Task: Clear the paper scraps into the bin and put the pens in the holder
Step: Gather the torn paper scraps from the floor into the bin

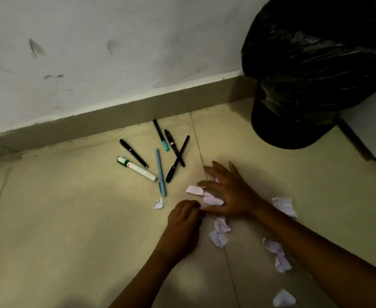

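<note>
Barely begun. Right hand (228, 192) spread flat, pressing on paper scraps (210, 197) at centre frame; left hand (183, 218) curled, pinching one edge. Pens (160, 156) scattered untouched upper centre; bin (311, 74) upper right; holder unseen.

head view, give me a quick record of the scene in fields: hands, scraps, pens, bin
surface: tiled floor beside a wall
right hand: spread flat, fingers over paper scraps
left hand: curled, fingertips at the same scraps; grip cannot be told
loose scraps: several more on the floor, one by the blue pen, others near the right forearm
pens: six pens and a white marker lying loose, two black ones crossed
bin: black-bagged bin at upper right
holder: not in view
</note>
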Available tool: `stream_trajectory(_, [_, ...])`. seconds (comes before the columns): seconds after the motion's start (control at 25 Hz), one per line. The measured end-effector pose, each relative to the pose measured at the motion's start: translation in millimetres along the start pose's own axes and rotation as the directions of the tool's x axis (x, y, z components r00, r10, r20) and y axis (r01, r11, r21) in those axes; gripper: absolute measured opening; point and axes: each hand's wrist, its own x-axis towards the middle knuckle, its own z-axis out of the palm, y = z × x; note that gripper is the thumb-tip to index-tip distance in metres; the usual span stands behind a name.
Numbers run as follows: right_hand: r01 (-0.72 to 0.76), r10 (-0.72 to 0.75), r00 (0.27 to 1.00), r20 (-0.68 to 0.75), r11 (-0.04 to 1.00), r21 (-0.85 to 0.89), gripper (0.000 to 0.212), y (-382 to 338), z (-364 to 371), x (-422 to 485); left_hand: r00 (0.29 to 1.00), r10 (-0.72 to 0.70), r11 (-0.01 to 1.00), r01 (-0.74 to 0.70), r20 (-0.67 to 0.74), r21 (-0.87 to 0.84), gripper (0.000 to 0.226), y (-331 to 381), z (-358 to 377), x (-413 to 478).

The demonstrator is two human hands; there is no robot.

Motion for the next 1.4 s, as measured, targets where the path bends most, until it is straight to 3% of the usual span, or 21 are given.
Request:
stream_trajectory(0.16, [0.149,-0.158,0.969,-0.190,0.987,-0.063,0.027,-35.9,36.2,-16.2,0.990,-0.137,0.991,0.137,-0.037,-0.009,0.024,-17.0,-13.2,-42.4])
stream_trajectory(0.28, [0.181,-0.176,0.970,-0.171,0.983,0.017,0.012,-40.1,34.4,-16.6,0.940,-0.321,0.946,0.312,-0.112,-0.088,0.051,-30.9,-25.3,-33.7])
stream_trajectory(0.4, [0.172,-0.171,0.974,-0.152,0.985,-0.002,0.026,-38.2,14.4,-22.3,0.787,-0.596,0.801,0.595,-0.159,-0.058,0.035,-29.2,-32.2,-2.2])
stream_trajectory(0.44, [0.151,-0.151,0.976,-0.156,0.988,-0.014,0.029,-36.3,5.9,-26.5,0.778,-0.613,0.788,0.614,-0.139,-0.040,0.035,-24.1,-30.3,2.6])
stream_trajectory(0.64, [-0.163,0.168,0.959,-0.226,0.986,0.043,0.027,8.2,-25.2,-70.5,0.929,-0.362,0.932,0.359,-0.072,-0.052,0.055,22.6,2.9,-9.2])
stream_trajectory(0.72, [-0.277,0.286,0.945,-0.160,0.958,0.073,0.034,25.6,-25.5,-99.7,0.954,-0.301,0.953,0.300,-0.011,-0.047,0.070,36.9,11.6,-6.1])
stream_trajectory(0.88, [-0.221,0.237,0.968,-0.077,0.960,0.173,0.049,6.9,-13.9,-134.5,0.989,-0.075,0.996,0.081,0.131,-0.039,0.088,33.8,10.6,7.4])
stream_trajectory(1.0, [-0.126,0.126,0.992,0.008,0.981,0.148,0.062,-30.0,0.9,-135.3,0.939,0.207,0.978,-0.196,0.276,-0.068,0.088,29.2,6.8,0.3])
stream_trajectory(1.08, [-0.053,0.050,0.999,0.019,0.982,0.180,0.063,-43.2,5.3,-136.9,0.889,0.301,0.953,-0.267,0.346,-0.142,0.084,29.0,0.1,-9.0])
stream_trajectory(1.24, [-0.030,0.026,0.999,0.027,0.985,0.167,0.057,-30.5,-14.4,-149.2,0.785,0.352,0.935,-0.314,0.510,-0.162,0.099,25.4,-20.9,-36.9])
stream_trajectory(1.4, [0.001,-0.016,0.985,0.171,0.996,0.087,0.096,-22.4,-8.1,-176.5,0.791,0.321,0.940,-0.333,0.521,-0.074,0.120,35.6,-18.9,-83.8])
